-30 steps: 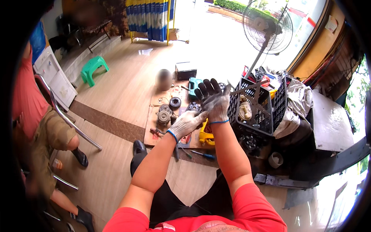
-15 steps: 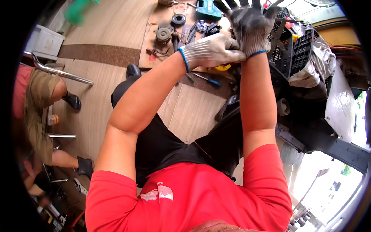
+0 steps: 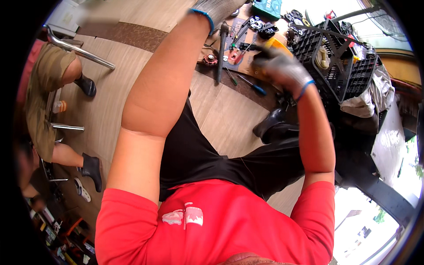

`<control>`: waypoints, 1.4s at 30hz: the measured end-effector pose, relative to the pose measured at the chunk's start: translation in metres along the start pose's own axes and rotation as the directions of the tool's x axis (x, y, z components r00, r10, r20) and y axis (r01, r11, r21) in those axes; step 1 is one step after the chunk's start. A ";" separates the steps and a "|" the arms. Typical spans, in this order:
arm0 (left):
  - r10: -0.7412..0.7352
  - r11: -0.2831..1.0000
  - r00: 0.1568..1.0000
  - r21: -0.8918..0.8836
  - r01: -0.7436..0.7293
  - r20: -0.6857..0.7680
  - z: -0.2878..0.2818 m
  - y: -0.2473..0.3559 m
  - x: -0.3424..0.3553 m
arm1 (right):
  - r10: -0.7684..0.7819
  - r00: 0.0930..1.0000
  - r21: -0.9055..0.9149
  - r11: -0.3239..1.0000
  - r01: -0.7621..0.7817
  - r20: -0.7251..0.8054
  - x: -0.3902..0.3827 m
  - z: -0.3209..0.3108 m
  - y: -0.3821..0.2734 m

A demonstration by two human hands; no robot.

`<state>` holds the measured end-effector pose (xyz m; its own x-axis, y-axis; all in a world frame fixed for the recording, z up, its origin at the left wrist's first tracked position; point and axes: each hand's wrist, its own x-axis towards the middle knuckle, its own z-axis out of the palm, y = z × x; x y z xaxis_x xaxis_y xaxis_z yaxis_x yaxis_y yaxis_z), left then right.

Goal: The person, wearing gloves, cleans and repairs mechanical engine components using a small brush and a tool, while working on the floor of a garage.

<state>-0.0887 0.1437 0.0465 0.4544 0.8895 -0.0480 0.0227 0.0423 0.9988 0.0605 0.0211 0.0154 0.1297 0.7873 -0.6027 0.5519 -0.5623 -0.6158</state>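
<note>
At lower centre, the shirt (image 3: 247,221) is coloured red, printed with white. The grey left glove (image 3: 221,9) and black-and-grey right glove (image 3: 286,68), in the upper frame, are edged in blue. Camouflage is seen on the shorts (image 3: 54,66) at left.

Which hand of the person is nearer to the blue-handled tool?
The right. In the picture, the right hand appears just above and to the right of the blue-handled tool; the left hand is farther off, at the top edge.
</note>
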 end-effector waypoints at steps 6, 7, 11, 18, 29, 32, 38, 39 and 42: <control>0.169 0.938 0.986 0.311 -0.156 -0.013 -0.001 -0.004 0.014 | 0.054 0.938 -0.140 0.990 -0.005 0.343 0.065 0.132 0.107; 0.164 0.942 0.986 0.299 -0.150 -0.023 -0.001 -0.005 0.014 | 0.140 0.902 0.052 0.983 -0.176 0.408 0.056 0.143 0.104; 0.111 0.964 0.989 0.251 -0.084 -0.093 -0.002 -0.005 0.016 | 0.055 0.903 0.586 0.744 -0.321 0.425 0.037 0.142 0.072; -0.065 0.907 0.996 -0.412 0.084 0.061 -0.011 -0.025 0.041 | -0.077 0.994 0.717 0.697 -0.003 0.079 0.000 0.014 0.014; -0.010 0.837 0.897 -0.487 0.249 0.442 0.038 -0.036 0.004 | -0.242 0.970 0.891 0.441 0.106 0.004 -0.012 -0.019 0.016; 0.116 0.978 0.902 -0.208 -0.030 0.415 0.045 -0.033 -0.003 | -0.235 0.972 0.906 0.412 0.095 0.005 -0.023 -0.022 0.005; -0.026 0.796 0.889 -0.528 0.295 0.456 0.048 -0.033 -0.004 | -0.245 0.967 0.925 0.349 0.149 -0.063 -0.013 -0.020 0.018; -0.018 0.804 0.893 -0.524 0.280 0.451 0.048 -0.033 -0.005 | -0.255 0.965 0.924 0.355 0.145 -0.054 -0.013 -0.020 0.019; 0.008 0.825 0.905 -0.515 0.235 0.425 0.046 -0.034 -0.008 | -0.258 0.965 0.914 0.376 0.150 -0.052 -0.010 -0.017 0.020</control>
<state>-0.0519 0.1140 0.0130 0.7901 0.6119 -0.0359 -0.3331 0.4778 0.8129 0.0842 0.0068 0.0181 0.0260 0.9179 -0.3961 -0.5263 -0.3243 -0.7860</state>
